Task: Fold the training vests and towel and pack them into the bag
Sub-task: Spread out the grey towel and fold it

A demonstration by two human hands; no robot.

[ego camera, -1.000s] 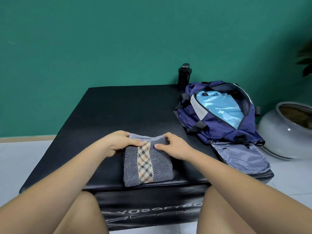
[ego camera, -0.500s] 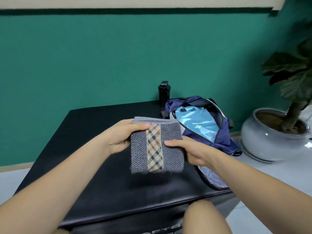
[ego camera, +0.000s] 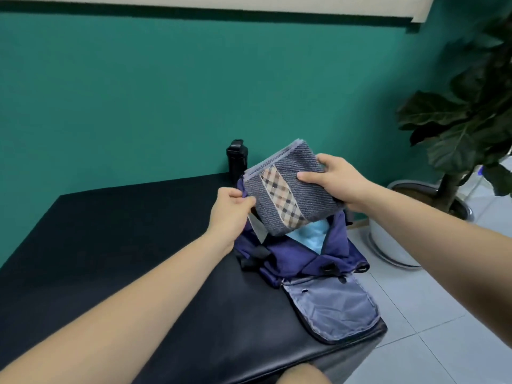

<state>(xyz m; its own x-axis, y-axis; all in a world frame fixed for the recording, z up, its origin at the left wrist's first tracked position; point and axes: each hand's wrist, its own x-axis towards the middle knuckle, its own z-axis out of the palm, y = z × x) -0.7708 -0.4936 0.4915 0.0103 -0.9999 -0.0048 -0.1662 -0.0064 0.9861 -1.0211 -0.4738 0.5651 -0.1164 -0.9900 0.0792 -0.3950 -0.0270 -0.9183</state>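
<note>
Grey terry with a tan plaid stripe: that is the folded towel (ego camera: 288, 195), and we see it lifted clear of the bench (ego camera: 138, 245), tilted, hanging right over the open mouth of the bag (ego camera: 304, 259); the right hand (ego camera: 338, 181) grips its far right edge, thumb laid across the top face and fingers curled round the side and underneath. The left hand (ego camera: 230, 209) sits at the bag's left rim, thumb and fingers pressed together in a pinch on the navy fabric there, just beside the towel's lower left corner; whether it also touches the towel we cannot tell. Inside the bag, below the towel, we make out a light blue vest (ego camera: 313, 236), partly covered; the bag's grey-lined flap (ego camera: 332, 309) lies open toward us on the black padded surface, reaching its right edge. Behind the bag, against the green wall (ego camera: 138, 92), stands a black bottle (ego camera: 236, 157), upright, its lower part hidden by the towel and bag. To the right, on the pale tiled floor (ego camera: 443, 328), a leafy plant (ego camera: 465, 120) rises from a round pale pot (ego camera: 388, 245), near the bench's side.
</note>
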